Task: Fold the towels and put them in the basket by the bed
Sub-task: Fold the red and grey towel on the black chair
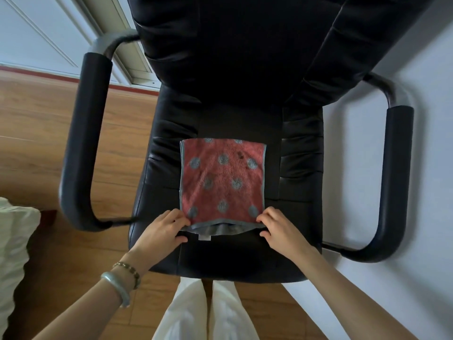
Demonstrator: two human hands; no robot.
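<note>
Both bare forearms reach forward from the lower corners and converge. The left hand (163,229) lies palm down, its fingers curled over the near left corner of the towel (221,177) with the thumb below, pinching it. The right hand (279,230) mirrors it, pinching the near right corner between curled fingers and thumb. The left wrist carries a bangle (117,288) and a bead bracelet (130,268).

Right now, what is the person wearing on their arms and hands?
Both forearms are bare: no sleeves, no gloves. Behind the left hand, the wrist carries a pale green bangle and a beaded bracelet. The right hand and wrist wear nothing.
</note>
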